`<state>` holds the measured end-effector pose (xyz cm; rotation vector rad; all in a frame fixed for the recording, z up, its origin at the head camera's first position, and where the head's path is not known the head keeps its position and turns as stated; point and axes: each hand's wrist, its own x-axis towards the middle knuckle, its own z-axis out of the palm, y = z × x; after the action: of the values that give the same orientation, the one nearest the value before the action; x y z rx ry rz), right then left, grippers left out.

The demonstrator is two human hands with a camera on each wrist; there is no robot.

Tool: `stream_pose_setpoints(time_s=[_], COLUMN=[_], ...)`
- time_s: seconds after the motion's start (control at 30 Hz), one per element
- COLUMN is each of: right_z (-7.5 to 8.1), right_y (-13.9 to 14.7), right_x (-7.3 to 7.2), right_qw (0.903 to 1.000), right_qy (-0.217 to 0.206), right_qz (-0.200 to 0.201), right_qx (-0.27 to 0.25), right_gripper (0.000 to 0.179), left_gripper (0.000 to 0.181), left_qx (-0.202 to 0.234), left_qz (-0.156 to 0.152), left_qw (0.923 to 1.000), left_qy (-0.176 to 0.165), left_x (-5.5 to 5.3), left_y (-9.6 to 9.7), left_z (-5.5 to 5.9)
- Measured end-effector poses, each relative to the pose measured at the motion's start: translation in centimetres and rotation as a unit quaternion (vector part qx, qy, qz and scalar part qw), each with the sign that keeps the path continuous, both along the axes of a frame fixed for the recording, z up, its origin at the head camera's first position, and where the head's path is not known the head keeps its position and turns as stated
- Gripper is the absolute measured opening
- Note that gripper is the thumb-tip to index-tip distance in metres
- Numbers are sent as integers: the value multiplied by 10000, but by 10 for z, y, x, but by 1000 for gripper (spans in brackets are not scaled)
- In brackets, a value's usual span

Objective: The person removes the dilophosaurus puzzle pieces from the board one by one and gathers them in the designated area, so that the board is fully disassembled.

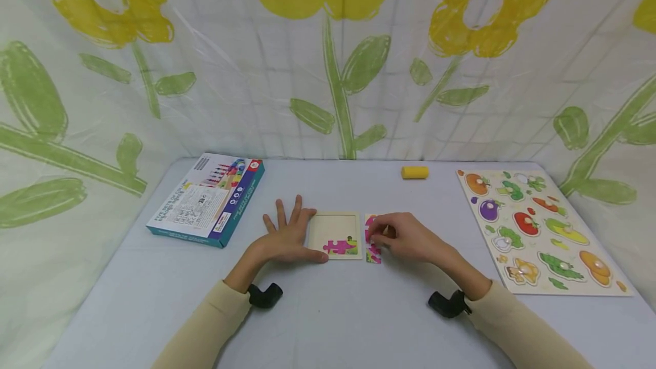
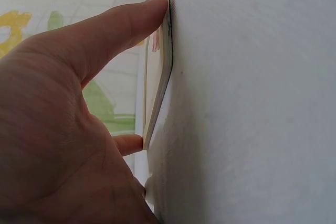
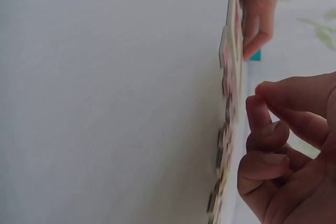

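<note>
A small square wooden puzzle tray [image 1: 333,225] lies flat on the table, with joined pink and green jigsaw pieces [image 1: 340,247] along its lower right. My left hand [image 1: 288,242] spreads at the tray's left side; its thumb touches the lower left corner and the index finger the upper left one. Just right of the tray, a column of pink and green jigsaw pieces [image 1: 373,256] sits on the cloth. Over that column is my right hand [image 1: 410,237], partly covering it. In the right wrist view its thumb and fingertip [image 3: 265,90] meet, with nothing visible between them.
At the left lies a boxed set [image 1: 205,201] with a teal edge. A yellow cylinder [image 1: 414,172] rests near the back edge. On the right is a wooden vegetable puzzle board [image 1: 545,244]. A flower-printed curtain [image 1: 230,101] hangs behind the table.
</note>
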<state>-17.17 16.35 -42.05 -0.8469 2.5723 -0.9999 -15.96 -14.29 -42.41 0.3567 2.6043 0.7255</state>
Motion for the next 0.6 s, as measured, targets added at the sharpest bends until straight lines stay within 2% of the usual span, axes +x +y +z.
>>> stream_pose_setpoints(time_s=[0.13, 0.3, 0.5, 0.6], right_z=[2, 4, 4, 3], right_y=[-11, -30, -46, -50], right_x=[-2, -3, -6, -7], right_qw=[9997, 9980, 9968, 9963], right_qy=[9, -282, -360, -389], right_qz=[236, 559, 665, 665], right_qx=[-95, -118, 256, 375], right_gripper=[8, 13, 20, 21], left_gripper=[109, 111, 114, 113], left_qx=[66, 197, 131, 76], left_qz=[-32, -52, -30, -20], left_qw=[10000, 9998, 9998, 9998], left_qy=[10, 84, 177, 158], left_x=[1, 1, -4, -6], left_y=[0, -3, -4, -4], left_z=[1, -2, -18, -20])
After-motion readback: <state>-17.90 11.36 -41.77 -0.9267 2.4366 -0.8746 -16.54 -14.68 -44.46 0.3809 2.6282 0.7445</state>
